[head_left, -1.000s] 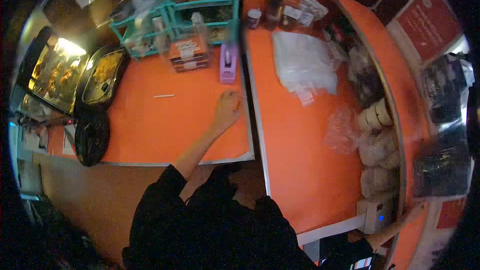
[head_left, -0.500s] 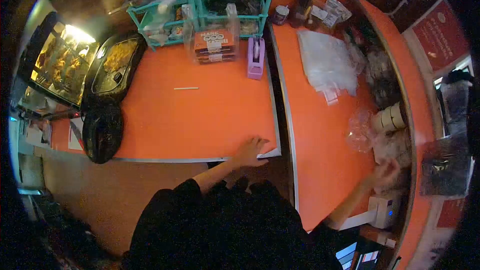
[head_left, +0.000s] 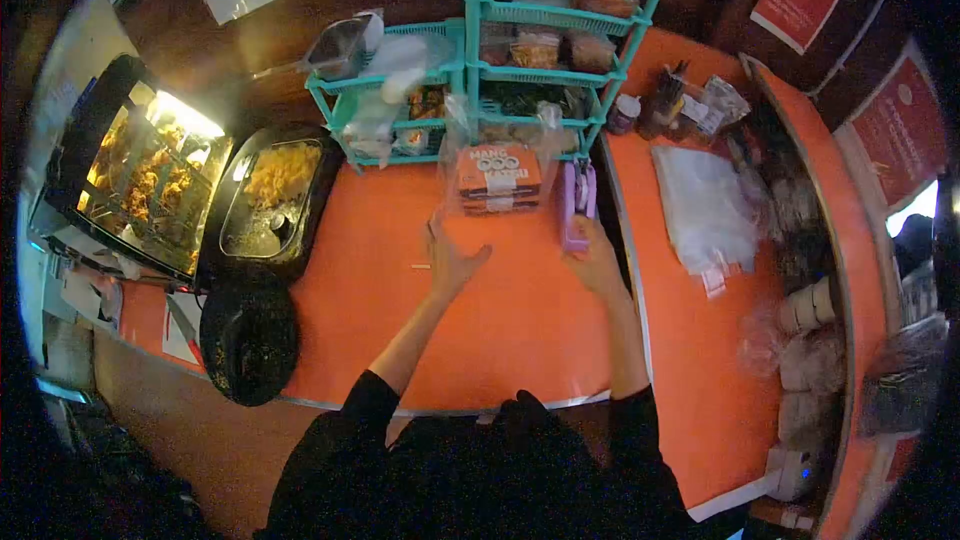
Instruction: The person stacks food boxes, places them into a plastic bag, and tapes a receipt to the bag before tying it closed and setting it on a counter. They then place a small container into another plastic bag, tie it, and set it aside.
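My left hand (head_left: 457,262) hovers over the orange counter with thumb and fingers spread, just in front of the bagged orange boxes (head_left: 497,178). A short white stick (head_left: 421,267) lies beside it, partly covered by the hand. My right hand (head_left: 594,254) is at the near end of the purple tape dispenser (head_left: 577,202), its fingers bent against it; whether they grip it is unclear. The boxes stand stacked in a clear plastic bag, left of the dispenser.
Green tiered baskets (head_left: 550,75) with packed food stand at the back. A black pan (head_left: 268,202), a round black lid (head_left: 249,342) and a lit food case (head_left: 155,175) are on the left. Clear plastic bags (head_left: 703,208) and white rolls (head_left: 808,307) lie at right.
Both hands have moved forward over the counter, the left towards the bagged boxes, the right from the right-hand side to the tape dispenser. The view has tilted up.
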Tool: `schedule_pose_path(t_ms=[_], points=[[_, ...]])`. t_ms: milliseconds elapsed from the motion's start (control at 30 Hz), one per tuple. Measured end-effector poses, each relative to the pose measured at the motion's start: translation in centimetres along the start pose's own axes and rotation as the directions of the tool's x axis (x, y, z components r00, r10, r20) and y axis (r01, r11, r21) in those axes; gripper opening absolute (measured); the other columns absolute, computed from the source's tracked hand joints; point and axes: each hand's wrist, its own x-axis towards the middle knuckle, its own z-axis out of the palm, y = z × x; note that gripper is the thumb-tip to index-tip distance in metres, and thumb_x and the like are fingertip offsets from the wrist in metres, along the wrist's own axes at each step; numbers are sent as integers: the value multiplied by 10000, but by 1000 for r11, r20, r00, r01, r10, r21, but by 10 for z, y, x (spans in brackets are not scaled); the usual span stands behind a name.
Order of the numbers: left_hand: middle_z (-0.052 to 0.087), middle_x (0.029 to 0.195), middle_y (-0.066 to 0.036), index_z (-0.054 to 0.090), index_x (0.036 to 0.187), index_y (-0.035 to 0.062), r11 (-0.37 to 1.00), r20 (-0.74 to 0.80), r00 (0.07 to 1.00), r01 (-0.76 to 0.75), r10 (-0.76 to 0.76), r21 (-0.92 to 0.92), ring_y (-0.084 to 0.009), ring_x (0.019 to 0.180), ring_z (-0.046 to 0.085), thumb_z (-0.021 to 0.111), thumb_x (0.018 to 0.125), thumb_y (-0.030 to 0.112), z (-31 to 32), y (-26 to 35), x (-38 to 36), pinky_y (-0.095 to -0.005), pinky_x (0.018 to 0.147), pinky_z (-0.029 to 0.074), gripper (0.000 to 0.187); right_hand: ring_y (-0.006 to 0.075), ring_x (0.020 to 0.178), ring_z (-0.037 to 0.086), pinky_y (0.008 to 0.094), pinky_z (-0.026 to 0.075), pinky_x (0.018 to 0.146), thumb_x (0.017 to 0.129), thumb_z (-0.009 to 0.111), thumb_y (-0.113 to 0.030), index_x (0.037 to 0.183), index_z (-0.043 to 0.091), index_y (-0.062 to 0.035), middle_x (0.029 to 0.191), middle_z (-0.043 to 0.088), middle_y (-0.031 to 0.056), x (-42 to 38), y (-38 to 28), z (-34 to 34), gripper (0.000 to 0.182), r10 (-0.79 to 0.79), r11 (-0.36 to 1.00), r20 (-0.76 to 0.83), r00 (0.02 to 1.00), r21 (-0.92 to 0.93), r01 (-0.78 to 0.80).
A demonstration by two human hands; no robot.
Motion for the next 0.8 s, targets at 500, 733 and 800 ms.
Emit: schedule_pose_path(t_ms=[500, 733, 800], points=[[416, 1359, -193, 446, 1326, -14, 909, -22, 995, -95, 94, -406, -286, 1268, 386, 469, 920, 58, 107, -94, 141, -393, 1058, 302, 413, 260, 1341, 323, 374, 339, 1061, 744, 770, -180, 1404, 375, -79, 1392, 423, 125, 205, 134, 85, 775, -54, 950, 168, 984, 311, -1], [443, 1358, -185, 348, 1387, -12, 762, 338, 914, 381, -225, -524, -282, 1282, 387, 448, 959, 151, 105, -59, 128, -373, 1063, 306, 469, 180, 1285, 364, 355, 425, 981, 850, 692, -138, 1451, 253, -77, 1396, 406, 83, 187, 74, 55, 746, 12, 788, 201, 980, 601, -133], [429, 1374, -179, 320, 1404, -4, 703, 387, 882, 454, -268, -547, -279, 1294, 379, 459, 960, 169, 104, -60, 130, -370, 1066, 307, 497, 209, 1259, 392, 365, 350, 1039, 828, 720, -218, 1401, 356, -35, 1374, 409, 91, 182, 79, 60, 703, -31, 771, 260, 965, 621, -142]])
